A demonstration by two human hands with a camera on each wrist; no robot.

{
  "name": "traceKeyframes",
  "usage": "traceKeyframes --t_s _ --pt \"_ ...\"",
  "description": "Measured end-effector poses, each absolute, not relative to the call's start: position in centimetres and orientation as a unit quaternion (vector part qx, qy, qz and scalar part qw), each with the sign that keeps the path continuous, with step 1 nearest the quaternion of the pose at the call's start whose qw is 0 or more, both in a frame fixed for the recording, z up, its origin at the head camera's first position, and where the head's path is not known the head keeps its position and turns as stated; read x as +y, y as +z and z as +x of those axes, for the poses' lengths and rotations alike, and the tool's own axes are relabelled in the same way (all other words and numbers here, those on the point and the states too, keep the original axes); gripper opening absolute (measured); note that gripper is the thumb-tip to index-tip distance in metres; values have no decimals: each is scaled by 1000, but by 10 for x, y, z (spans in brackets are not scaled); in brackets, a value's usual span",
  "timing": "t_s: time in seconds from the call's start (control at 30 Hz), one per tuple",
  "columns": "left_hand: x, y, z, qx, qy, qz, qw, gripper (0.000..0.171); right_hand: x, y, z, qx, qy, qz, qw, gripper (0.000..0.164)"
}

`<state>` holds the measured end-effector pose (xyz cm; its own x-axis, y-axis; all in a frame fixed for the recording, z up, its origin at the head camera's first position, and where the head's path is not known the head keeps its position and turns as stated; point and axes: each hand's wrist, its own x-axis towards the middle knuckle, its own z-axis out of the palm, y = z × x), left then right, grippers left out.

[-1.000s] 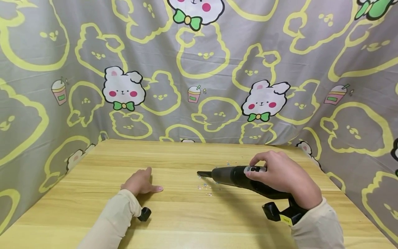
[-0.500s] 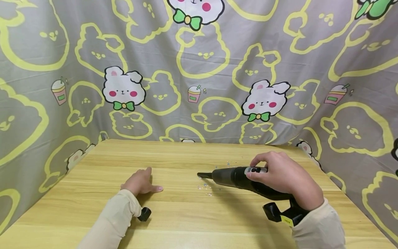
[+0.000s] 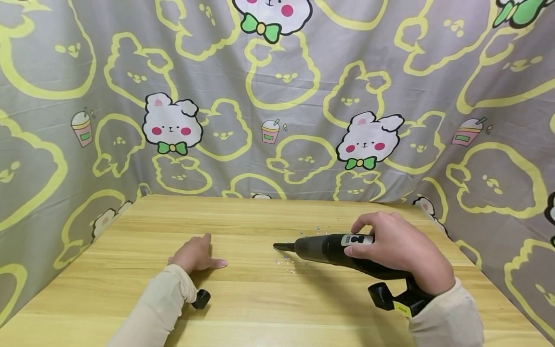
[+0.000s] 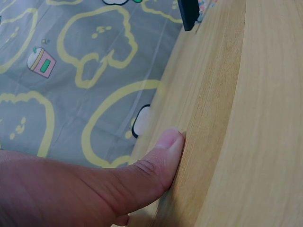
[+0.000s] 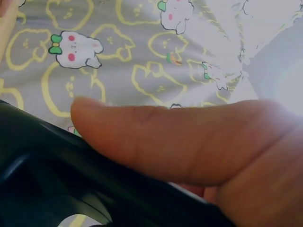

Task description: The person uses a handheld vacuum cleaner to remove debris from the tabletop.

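Note:
My right hand (image 3: 399, 246) grips a black handheld vacuum cleaner (image 3: 331, 248) from above, the thumb along its side near a grey button panel (image 3: 357, 239). Its narrow nozzle (image 3: 284, 246) points left, low over the table beside scattered paper-like bits (image 3: 286, 261). More small coloured bits (image 3: 318, 229) lie behind the vacuum's body. My left hand (image 3: 197, 253) rests on the table to the left of the nozzle, thumb stretched toward it. In the left wrist view the thumb (image 4: 161, 161) touches the wood, and the nozzle tip (image 4: 188, 14) shows at the top.
A wooden table (image 3: 243, 308) fills the lower view. A grey curtain (image 3: 234, 72) with yellow outlines and rabbit faces hangs behind and along both sides. Black wrist devices (image 3: 201, 299) sit on both forearms, over beige sleeves (image 3: 151, 308).
The vacuum's nozzle tip has dipped slightly toward the viewer, and the right hand has shifted a little to the right and down. The left hand stays in place.

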<state>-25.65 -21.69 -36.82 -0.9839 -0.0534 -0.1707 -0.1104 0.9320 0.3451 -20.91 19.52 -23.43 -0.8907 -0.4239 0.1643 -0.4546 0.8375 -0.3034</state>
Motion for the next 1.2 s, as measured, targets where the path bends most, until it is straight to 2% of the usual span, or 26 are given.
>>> traceKeyframes --t_s 1.2 --pt "-218 -370 -258 980 181 -39 80 113 194 -235 -212 -964 163 208 36 40"
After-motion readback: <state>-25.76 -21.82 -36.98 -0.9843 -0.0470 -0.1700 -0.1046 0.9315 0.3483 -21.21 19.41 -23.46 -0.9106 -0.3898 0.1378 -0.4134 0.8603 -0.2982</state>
